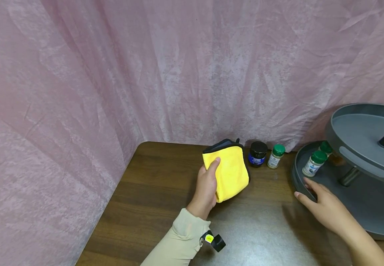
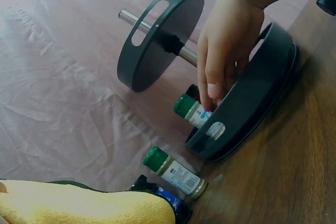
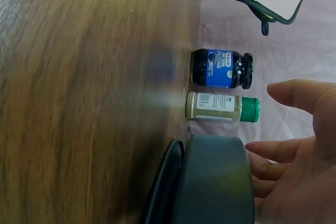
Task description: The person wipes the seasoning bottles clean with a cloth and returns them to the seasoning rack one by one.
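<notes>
My left hand (image 1: 206, 186) grips a folded yellow cloth (image 1: 232, 171) with black edging, its thumb lying on the front, held above the table. At the near left rim of a grey two-tier turntable's lower tray (image 1: 371, 210), my right hand (image 1: 328, 210) has its fingers over the edge and its thumb apart outside. Its fingertips are close to a green-capped seasoning bottle (image 1: 312, 165) in that tray; whether they touch it I cannot tell. Another green-capped bottle (image 1: 326, 146) stands behind, partly hidden by the upper tier (image 1: 361, 135).
On the wooden table (image 1: 155, 188), a dark jar with a blue label (image 1: 257, 153) and a green-capped bottle (image 1: 276, 156) stand side by side, left of the turntable. A pink curtain (image 1: 192, 74) hangs along the table's back and left side.
</notes>
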A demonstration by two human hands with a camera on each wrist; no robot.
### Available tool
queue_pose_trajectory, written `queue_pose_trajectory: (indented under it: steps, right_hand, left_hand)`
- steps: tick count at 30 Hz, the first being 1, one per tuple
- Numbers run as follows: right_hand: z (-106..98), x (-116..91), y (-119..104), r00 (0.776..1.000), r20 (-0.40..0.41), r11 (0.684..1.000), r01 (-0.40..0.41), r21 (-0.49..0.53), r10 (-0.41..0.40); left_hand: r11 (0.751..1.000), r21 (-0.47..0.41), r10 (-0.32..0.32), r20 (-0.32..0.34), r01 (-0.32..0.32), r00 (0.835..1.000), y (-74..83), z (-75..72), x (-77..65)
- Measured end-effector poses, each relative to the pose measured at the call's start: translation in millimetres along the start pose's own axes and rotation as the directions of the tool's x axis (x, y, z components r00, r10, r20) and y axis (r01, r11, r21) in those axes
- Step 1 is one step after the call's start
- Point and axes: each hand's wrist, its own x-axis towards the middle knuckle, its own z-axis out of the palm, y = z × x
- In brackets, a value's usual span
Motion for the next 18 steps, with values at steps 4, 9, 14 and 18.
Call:
queue_pose_trajectory:
  steps: [4,9,14,18]
  right_hand:
    - [2.3,1.0,-0.7,1.0,-0.012,1.0,0.016,0.015,-0.016]
    - [3.4,0.2,0.6,0.999,-0.028,1.0,0.022,0.007,-0.022]
    - [4.3,1.0,1.9,1.0,-0.014,0.999,0.016,-0.035,-0.017]
    - [6.7,2.8,1.1,1.0,-0.01,0.999,0.019,-0.043,-0.02]
  left_hand:
    - [1.0,0.002,-0.003,-0.001,0.003,1.0,-0.3,0.0,-0.1]
    - [1.0,0.001,-0.005,-0.001,0.005,1.0,-1.1,-0.2,0.4]
    - [1.0,-0.006,0.0,0.01,0.0,1.0,-1.9,-0.8,1.6]
    - [1.0,-0.01,0.001,0.009,-0.001,1.0,-2.7,-0.6,2.0]
